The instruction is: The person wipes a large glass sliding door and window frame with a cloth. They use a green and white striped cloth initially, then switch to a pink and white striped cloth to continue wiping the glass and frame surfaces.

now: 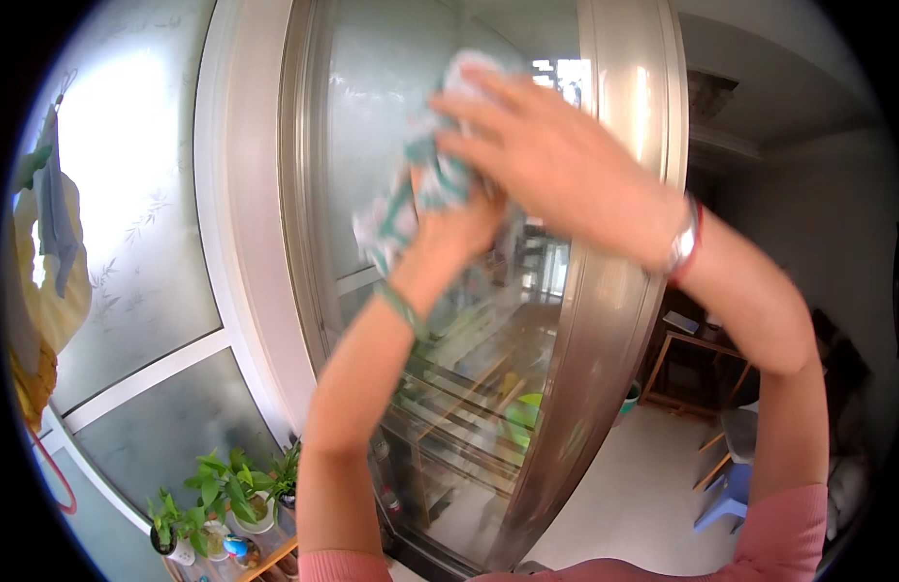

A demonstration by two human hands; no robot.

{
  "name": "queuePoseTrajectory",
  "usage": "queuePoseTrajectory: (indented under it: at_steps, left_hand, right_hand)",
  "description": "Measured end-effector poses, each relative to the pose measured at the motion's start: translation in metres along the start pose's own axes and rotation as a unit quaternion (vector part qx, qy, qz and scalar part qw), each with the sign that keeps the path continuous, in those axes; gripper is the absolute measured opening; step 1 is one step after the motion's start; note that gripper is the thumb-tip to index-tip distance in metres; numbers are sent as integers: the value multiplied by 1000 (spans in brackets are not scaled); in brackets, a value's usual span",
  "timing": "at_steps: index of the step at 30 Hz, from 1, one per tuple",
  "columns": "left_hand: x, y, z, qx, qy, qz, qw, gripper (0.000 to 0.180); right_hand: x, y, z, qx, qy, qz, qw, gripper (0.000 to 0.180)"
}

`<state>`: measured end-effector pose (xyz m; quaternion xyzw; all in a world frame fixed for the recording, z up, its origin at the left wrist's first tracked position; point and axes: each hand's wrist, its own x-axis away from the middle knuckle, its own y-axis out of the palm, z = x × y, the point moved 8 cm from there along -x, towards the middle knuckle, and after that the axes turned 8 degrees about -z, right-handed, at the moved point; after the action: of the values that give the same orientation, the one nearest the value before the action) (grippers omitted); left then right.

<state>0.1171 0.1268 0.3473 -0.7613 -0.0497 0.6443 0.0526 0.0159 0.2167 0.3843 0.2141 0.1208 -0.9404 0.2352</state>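
Note:
A white cloth with a green pattern (385, 228), blurred by motion, is bunched up against the glass panel (357, 126) of a metal-framed sliding door. My left hand (461, 231) is closed on the cloth; its fingers are partly hidden behind the cloth and my other hand. Above and to the right, my right hand (556, 160) lies over the upper part of the cloth with its fingers stretched out and apart. Both arms are raised in front of the panel. A green bangle circles my left wrist, a silver one and a red band my right.
The door's wide metal frame (614, 320) stands right of the glass. Potted plants (231, 490) sit on a wooden shelf at the lower left. Clothes (57, 252) hang at the far left by frosted windows. A blue stool (726, 500) and a wooden table (697, 339) stand in the room at right.

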Motion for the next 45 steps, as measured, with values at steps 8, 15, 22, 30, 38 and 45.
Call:
queuePoseTrajectory:
  at_steps: [8,15,22,30,38,45]
  left_hand:
    - [-87,-27,-107,-7,-76,115,990,27]
    - [58,16,-96,272,-174,15,946,56]
    - [281,56,50,652,-372,46,659,74]
    - [149,-16,94,295,-36,-45,954,65]
    - [36,-31,73,104,59,-33,992,57]
    - [226,19,104,120,-29,-133,983,59]
  right_hand:
    - [-64,21,42,5,-51,-10,999,28]
    - [-17,14,-15,-100,-90,-62,989,30]
    - [67,9,-111,-276,-95,-244,925,55]
    - [117,-9,-114,-213,25,-277,937,68]
    - [78,-19,-20,-141,185,-34,972,44]
    - [150,9,-166,-247,101,-167,949,39]
